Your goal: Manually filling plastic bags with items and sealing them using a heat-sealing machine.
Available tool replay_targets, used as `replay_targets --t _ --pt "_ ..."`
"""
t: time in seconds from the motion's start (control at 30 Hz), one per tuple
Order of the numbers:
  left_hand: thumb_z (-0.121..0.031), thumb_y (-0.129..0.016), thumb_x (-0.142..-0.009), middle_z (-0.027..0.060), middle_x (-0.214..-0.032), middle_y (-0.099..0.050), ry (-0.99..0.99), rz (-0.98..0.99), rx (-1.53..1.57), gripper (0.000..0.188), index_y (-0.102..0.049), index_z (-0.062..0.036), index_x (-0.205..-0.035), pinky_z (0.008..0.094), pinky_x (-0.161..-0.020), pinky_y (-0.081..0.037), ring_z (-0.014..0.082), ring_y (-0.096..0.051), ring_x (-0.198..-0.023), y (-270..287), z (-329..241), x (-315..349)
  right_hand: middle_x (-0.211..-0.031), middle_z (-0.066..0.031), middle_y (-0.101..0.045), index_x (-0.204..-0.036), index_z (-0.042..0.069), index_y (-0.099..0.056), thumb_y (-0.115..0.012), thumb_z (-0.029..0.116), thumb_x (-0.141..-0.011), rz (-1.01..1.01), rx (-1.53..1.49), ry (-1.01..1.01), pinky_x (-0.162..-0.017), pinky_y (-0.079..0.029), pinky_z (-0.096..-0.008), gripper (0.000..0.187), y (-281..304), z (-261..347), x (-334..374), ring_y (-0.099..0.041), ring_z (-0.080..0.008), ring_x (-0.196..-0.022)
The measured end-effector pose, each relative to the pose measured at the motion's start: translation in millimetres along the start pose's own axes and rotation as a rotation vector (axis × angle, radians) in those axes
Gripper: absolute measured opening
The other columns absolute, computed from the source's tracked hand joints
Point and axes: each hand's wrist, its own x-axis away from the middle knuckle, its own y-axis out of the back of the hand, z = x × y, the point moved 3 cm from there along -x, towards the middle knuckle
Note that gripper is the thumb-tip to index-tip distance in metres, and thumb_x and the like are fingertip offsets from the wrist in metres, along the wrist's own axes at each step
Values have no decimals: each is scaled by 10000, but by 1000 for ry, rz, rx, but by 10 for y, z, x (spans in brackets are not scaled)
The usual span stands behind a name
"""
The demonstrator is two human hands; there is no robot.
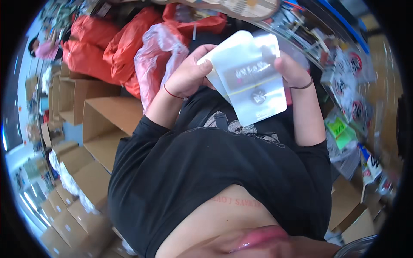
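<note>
Two flat, shiny silver-white pouches with rounded corners are held up in front of my chest, overlapping like a fan. My left hand (187, 78) is closed on the left pouch (227, 52), its thumb pressed on the upper left edge. The right pouch (254, 106) lies over it, with dark print, a round mark and a thin yellow line across its face. My right hand (294, 72) grips that pouch at its right edge, the thumb on top. The fingers behind both pouches are mostly hidden.
Full red plastic bags (92, 58) and a pale pink plastic bag (159, 45) stand beyond my left hand. Open cardboard boxes (109, 114) are at the left. Clear plastic packages (344, 81) and a green packet (340, 132) lie at the right. Another person (48, 49) is far left.
</note>
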Motion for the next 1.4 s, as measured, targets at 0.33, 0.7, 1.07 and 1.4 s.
replay_targets --t 0.33,0.7,1.07,1.4 --pt "-239 -623 -896 90 -1156 -648 484 7 330 552 -399 -80 -1374 359 -781 -590 230 -684 -983 -261 238 -45 -1171 -123 -638 -1303 -51 -500 -608 244 -916 -594 -153 57 -956 -479 -343 499 352 -110 1382 -623 -202 -1068" --pt "-153 -634 -859 131 -1384 -494 271 96 525 663 -339 -106 -1450 446 -1015 -476 288 -540 -1239 -574 554 -28 -1196 -156 -633 -1317 -51 -481 -536 174 -960 -821 -502 361 -924 -543 -359 425 -224 434 1504 -652 -246 -1056" --pt "-198 -706 -806 156 -1442 -450 338 367 511 816 -291 -64 -1496 468 -1100 -374 323 -439 -1343 -309 786 382 -1167 -115 -625 -1340 -26 -447 -711 294 -881 -720 496 -339 -848 -511 -294 619 -748 -211 1532 -634 -192 -1040" --pt "-315 -818 -719 169 -1482 -380 141 320 215 1087 -143 -65 -1533 442 -1128 -307 288 -400 -1362 -575 335 305 -1289 -142 -562 -1419 -31 -362 -734 299 -844 -786 -194 49 -1007 -454 -359 761 -779 -445 1322 -572 -228 -1177"
